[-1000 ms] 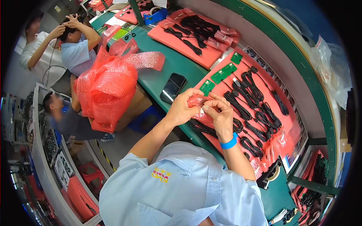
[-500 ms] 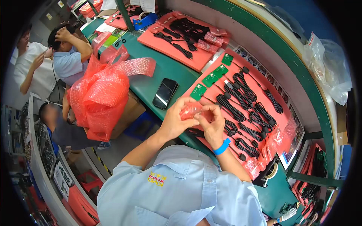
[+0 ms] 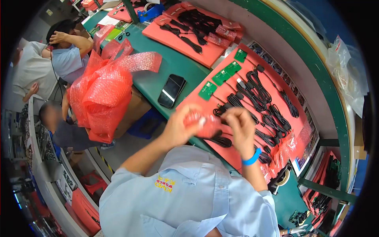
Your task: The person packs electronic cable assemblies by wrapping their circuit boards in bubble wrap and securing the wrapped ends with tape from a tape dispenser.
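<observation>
Head view: the left hand (image 3: 178, 125) grips a red wrap bundle (image 3: 207, 128); the right hand (image 3: 243, 128) (loosely curled, hold unclear) is just to its right.

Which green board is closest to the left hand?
The green board at the row's lower-left end; the other boards sit farther up and right, away from the left hand.
</observation>
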Demonstrator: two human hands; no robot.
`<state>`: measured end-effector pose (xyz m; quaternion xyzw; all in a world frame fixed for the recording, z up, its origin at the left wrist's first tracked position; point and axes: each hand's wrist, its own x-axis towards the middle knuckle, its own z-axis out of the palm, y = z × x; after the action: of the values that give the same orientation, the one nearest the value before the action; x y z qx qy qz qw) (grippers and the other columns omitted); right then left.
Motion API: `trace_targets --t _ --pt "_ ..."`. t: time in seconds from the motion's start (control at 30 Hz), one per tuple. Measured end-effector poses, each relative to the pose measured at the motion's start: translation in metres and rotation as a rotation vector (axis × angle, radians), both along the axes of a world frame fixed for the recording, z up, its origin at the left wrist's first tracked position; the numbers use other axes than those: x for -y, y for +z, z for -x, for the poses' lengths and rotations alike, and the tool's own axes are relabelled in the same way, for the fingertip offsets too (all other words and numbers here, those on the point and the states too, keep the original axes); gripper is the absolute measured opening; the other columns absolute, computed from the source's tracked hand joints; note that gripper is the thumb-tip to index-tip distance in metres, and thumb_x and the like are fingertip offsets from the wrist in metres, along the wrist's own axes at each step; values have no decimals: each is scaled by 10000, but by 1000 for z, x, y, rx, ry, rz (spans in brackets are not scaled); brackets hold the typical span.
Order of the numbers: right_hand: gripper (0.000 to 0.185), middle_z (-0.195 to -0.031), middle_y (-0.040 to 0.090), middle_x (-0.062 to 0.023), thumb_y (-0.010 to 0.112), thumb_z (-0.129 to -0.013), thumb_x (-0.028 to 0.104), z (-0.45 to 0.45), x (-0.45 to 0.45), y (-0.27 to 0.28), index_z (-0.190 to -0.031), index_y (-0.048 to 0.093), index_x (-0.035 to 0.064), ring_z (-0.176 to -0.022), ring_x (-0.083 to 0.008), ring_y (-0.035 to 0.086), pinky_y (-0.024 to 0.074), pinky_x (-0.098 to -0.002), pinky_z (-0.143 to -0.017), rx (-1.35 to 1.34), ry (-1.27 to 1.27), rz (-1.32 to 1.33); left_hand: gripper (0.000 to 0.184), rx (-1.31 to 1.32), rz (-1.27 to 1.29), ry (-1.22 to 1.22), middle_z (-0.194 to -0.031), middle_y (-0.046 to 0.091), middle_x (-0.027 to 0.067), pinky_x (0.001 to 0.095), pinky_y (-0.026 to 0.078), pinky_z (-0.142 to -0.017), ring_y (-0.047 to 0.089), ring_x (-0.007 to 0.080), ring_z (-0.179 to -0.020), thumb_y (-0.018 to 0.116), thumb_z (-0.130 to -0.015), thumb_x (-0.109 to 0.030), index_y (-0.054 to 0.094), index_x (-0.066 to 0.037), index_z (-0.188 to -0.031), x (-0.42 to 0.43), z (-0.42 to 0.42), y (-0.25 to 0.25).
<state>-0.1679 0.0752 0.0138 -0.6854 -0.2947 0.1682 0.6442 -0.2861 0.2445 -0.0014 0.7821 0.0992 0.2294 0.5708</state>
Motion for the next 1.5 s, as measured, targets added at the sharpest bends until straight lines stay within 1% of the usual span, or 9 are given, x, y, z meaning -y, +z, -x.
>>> trace_targets --t 0.1,0.2,0.43,0.57,0.7,1.03,1.17,1.33,1.5 --pt "66 -839 630 -60 584 -866 60 -35 -9 0 -884 606 0 -802 -152 581 467 -294 -748 -38 -144 104 262 -174 307 -25 -894 625 18 258 473 -711 580 83 -797 706 -757 -64 590 -5 -984 -35 -24 -27" --pt "96 -879 622 -75 668 -780 131 -58 -20 -18 -780 664 35 -846 -231 553 439 -356 -785 698 -183 408 279 -436 105 -28 -887 632 51 260 469 -711 590 99 -791 716 -746 -77 597 0 -986 -51 -44 -60" --pt "82 -845 578 -55 702 -677 164 -58 -58 -62 -725 708 98 -926 -267 482 361 -427 -850 987 -266 595 363 -424 -395 -14 -992 622 146 319 464 -752 590 250 -913 734 -730 -182 609 -19 -1029 -55 -63 -60" --pt "69 -848 572 -49 671 -680 165 -61 -52 -53 -704 710 114 -935 -263 478 342 -436 -848 842 -271 377 441 -128 -506 121 -1103 607 168 326 449 -864 550 277 -1077 708 -781 -211 567 -5 -1145 -59 -76 -55" --pt "73 -873 573 -51 657 -685 174 -52 -37 -29 -699 703 119 -948 -256 486 357 -421 -834 812 -282 290 342 -100 512 -109 -1065 611 112 326 491 -883 580 186 -1020 575 -914 -159 533 10 -1209 -39 -91 -39" --pt "79 -798 646 -98 663 -784 64 -63 200 74 -851 654 23 -713 -193 632 508 -303 -639 486 -662 475 190 -219 455 -226 -877 646 91 271 557 -621 656 168 -722 554 -915 -99 573 -7 -1081 -20 -102 -14" --pt "207 -749 678 -127 731 -756 186 -154 360 -21 -852 663 16 -694 -238 657 506 -334 -639 -4 -1106 323 165 -190 438 -190 -880 648 99 256 550 -586 651 161 -694 545 -918 -94 562 -21 -1064 -15 -99 -12" --pt "521 -1022 652 -220 799 -673 367 -215 443 -151 -1014 643 7 -1001 -328 622 491 -414 -844 -181 -1347 889 164 -223 322 -142 -849 654 77 220 528 -524 642 129 -644 560 -907 -97 562 -35 -1060 -17 -92 -10" --pt "778 -1178 573 -265 824 -631 366 -219 400 -150 -1233 497 -4 -1106 -391 557 472 -434 -923 -321 -1424 1165 168 -256 326 -118 -816 659 51 201 518 -507 637 102 -626 575 -899 -101 570 -40 -1056 -12 -87 -2"
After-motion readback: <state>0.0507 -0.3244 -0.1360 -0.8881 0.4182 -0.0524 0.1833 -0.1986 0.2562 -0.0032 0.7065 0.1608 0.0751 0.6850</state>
